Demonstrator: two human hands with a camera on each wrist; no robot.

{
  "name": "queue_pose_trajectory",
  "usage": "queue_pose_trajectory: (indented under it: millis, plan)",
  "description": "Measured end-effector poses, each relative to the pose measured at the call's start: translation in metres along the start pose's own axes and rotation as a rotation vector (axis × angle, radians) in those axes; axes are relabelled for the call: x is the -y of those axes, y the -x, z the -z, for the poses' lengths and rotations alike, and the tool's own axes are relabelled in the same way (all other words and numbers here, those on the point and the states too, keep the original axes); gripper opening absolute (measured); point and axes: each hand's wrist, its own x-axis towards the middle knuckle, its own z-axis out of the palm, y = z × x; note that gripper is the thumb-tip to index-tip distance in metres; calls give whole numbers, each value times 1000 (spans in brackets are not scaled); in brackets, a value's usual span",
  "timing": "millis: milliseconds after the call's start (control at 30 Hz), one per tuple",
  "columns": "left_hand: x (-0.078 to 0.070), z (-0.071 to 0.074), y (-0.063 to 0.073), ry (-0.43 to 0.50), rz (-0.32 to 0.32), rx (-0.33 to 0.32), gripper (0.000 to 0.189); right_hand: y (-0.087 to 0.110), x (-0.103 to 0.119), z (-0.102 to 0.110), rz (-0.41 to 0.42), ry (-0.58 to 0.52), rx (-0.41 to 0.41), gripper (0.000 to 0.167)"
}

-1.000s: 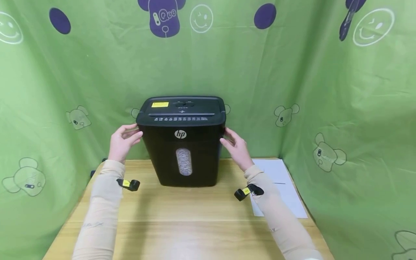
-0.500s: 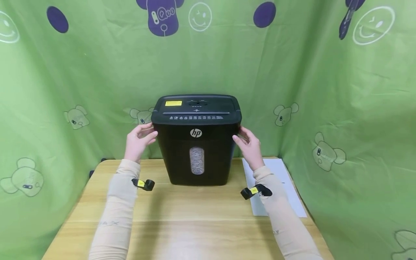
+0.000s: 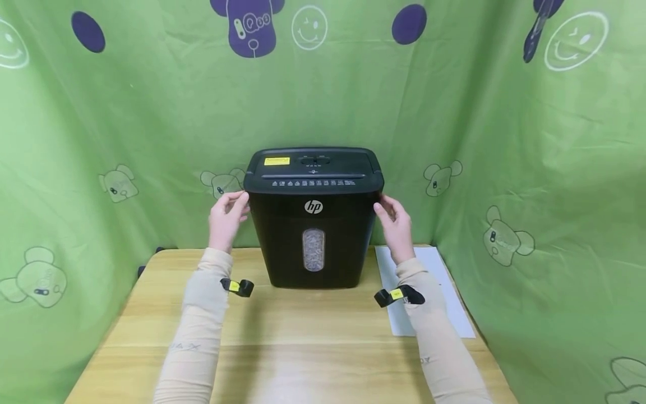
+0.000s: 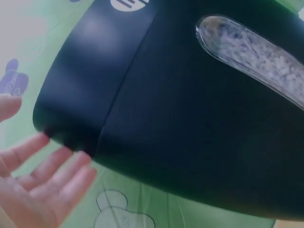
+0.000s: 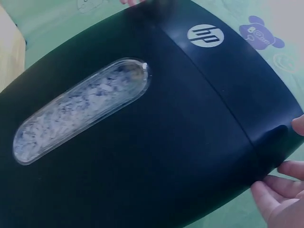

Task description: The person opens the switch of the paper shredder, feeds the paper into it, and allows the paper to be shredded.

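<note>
A black HP paper shredder (image 3: 343, 241) stands upright at the back of the wooden table, paper shreds showing through its front window (image 3: 314, 250). At its left side, just under the top rim, my left hand (image 3: 227, 219) touches it with fingertips. In the left wrist view those fingers (image 4: 61, 175) are nearly straight against the edge, the thumb (image 4: 9, 107) apart from it. My right hand (image 3: 396, 224) holds the opposite side below the rim. Its thumb (image 5: 298, 126) lies at the front edge and its fingers (image 5: 270, 194) at the side, their far parts partly hidden.
A white sheet of paper (image 3: 449, 292) lies on the right of the table (image 3: 303, 342), partly under the right forearm. Green printed curtains (image 3: 343, 101) hang close behind the shredder and along both sides. Each wrist carries a small black camera (image 3: 244, 288) on a strap.
The shredder has slid right along the table, both hands travelling with it. The motion is smaller in the last half second. My left thumb has risen toward the rim.
</note>
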Motion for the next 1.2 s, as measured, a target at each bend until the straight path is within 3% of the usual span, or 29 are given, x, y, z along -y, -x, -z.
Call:
queue_pose_trajectory:
  millis: [167,267,467,600,867,1067,1200]
  plan:
    - [-3,-10,-5,-94,-1,-86,56,-10,16,2,63,63,-27,47]
    - [-2,-18,-10,-117,-20,-164,57,-18,38,-5,121,104,-56,46]
    - [5,-30,-14,-54,-44,-292,50,-39,80,-42,277,177,-97,41]
    - [8,-33,-14,-13,-40,-303,49,-58,93,-66,309,213,-85,40]
    - [9,-31,-14,-1,-13,-246,47,-76,112,-102,243,293,32,36]
    - [7,-29,-15,17,0,-194,42,-86,123,-113,140,555,202,32]
    - [6,-26,-18,34,1,-193,40,-103,142,-114,15,738,337,35]
